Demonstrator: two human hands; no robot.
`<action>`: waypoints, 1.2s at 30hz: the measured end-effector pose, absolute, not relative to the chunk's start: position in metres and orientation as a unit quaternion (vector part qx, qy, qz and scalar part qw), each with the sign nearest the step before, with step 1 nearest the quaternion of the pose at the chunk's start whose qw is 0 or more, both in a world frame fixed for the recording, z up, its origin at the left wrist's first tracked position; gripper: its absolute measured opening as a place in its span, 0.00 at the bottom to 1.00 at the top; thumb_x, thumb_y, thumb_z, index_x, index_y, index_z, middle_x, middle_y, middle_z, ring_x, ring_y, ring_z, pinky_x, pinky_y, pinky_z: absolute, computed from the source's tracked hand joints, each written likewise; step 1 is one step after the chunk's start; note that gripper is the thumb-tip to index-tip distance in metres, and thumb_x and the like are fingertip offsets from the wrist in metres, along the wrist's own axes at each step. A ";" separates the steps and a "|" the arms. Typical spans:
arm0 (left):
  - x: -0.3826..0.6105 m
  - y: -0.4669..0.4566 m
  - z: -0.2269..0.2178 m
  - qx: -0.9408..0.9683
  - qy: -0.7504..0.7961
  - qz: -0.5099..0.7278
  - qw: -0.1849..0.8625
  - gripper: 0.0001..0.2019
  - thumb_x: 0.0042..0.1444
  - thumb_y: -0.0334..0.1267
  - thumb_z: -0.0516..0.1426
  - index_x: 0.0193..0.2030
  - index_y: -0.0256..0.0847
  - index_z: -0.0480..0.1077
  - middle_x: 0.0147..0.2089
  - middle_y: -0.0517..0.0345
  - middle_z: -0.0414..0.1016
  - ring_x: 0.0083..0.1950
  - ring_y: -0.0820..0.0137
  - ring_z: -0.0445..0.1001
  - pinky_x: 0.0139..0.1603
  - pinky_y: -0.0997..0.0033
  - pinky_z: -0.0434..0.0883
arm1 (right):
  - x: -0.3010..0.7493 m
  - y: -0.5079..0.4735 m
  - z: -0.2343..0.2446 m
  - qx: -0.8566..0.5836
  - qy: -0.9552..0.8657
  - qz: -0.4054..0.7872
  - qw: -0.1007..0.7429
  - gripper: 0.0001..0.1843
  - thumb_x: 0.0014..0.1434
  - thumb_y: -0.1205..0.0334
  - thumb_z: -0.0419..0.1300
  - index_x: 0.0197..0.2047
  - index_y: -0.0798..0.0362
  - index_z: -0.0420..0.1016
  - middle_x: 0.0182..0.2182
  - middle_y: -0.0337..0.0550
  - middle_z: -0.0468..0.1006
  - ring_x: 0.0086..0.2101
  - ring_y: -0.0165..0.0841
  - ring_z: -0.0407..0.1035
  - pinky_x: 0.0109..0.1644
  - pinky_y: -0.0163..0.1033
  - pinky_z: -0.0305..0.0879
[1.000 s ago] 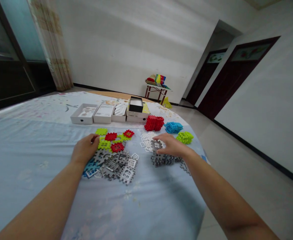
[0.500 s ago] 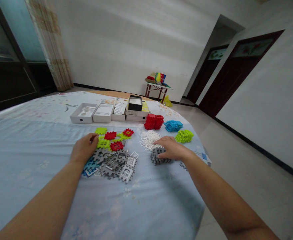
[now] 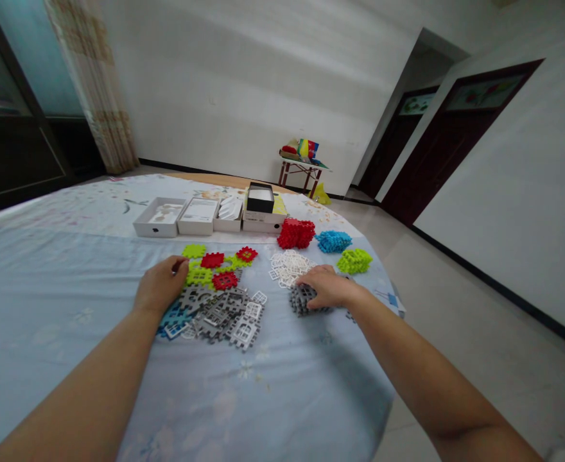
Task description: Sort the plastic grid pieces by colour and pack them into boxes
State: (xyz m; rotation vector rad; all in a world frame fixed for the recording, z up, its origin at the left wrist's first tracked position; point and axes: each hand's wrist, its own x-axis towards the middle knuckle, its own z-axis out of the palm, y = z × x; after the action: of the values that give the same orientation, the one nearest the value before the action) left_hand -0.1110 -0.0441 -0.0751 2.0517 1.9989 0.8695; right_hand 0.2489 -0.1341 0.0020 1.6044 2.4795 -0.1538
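Observation:
My left hand rests curled at the left edge of a loose heap of grey, white and blue waffle tiles, its fingertips touching a lime green tile; I cannot see anything held inside it. My right hand lies palm down on a stack of grey tiles, fingers curled over its top. Red and green loose tiles lie beyond the heap. A pile of white tiles sits just beyond the right hand.
Stacks of red tiles, blue tiles and lime tiles stand near the bed's far right edge. A row of open white boxes and a black box lie further back. A small table stands by the wall.
My right hand has come down and back from the white pile onto the grey stack, curling over it. My left hand has hardly moved.

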 end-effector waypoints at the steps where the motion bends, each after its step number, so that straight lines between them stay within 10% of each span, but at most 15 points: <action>1: -0.111 -0.044 -0.075 0.684 0.666 0.290 0.072 0.20 0.55 0.48 0.46 0.44 0.41 0.72 0.42 0.51 0.78 0.41 0.61 0.75 0.40 0.67 0.68 | 0.250 -0.134 0.002 0.536 0.837 -0.054 0.091 0.31 0.42 0.57 0.65 0.52 0.49 0.71 0.44 0.50 0.75 0.49 0.48 0.64 0.54 0.49 0.52; 23: -0.111 -0.045 -0.075 0.688 0.659 0.296 0.073 0.19 0.55 0.47 0.46 0.43 0.41 0.72 0.41 0.50 0.79 0.41 0.62 0.75 0.40 0.67 0.68 | 0.238 -0.138 -0.002 0.522 0.847 -0.086 0.048 0.44 0.40 0.53 0.69 0.60 0.52 0.62 0.54 0.53 0.68 0.55 0.49 0.57 0.60 0.54 0.45; 29: -0.108 -0.046 -0.073 0.707 0.640 0.300 0.021 0.19 0.56 0.46 0.45 0.43 0.39 0.72 0.43 0.49 0.77 0.45 0.61 0.73 0.45 0.65 0.67 | 0.199 -0.161 -0.009 0.495 0.852 -0.120 -0.120 0.23 0.55 0.57 0.60 0.54 0.53 0.68 0.46 0.48 0.74 0.46 0.36 0.67 0.50 0.41 0.60; 36: -0.082 -0.060 -0.056 0.765 0.570 0.299 -0.031 0.18 0.58 0.45 0.46 0.43 0.39 0.72 0.46 0.49 0.75 0.49 0.60 0.70 0.53 0.60 0.63 | 0.166 -0.180 -0.038 0.530 0.823 -0.167 -0.121 0.08 0.58 0.59 0.55 0.37 0.50 0.75 0.29 0.38 0.78 0.30 0.30 0.70 0.34 0.33 0.59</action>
State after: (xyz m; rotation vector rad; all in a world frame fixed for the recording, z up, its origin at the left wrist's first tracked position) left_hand -0.0822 -0.0604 -0.0565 2.4512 1.8279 0.9581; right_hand 0.1665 -0.1795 -0.0381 1.8059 2.8050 -0.5708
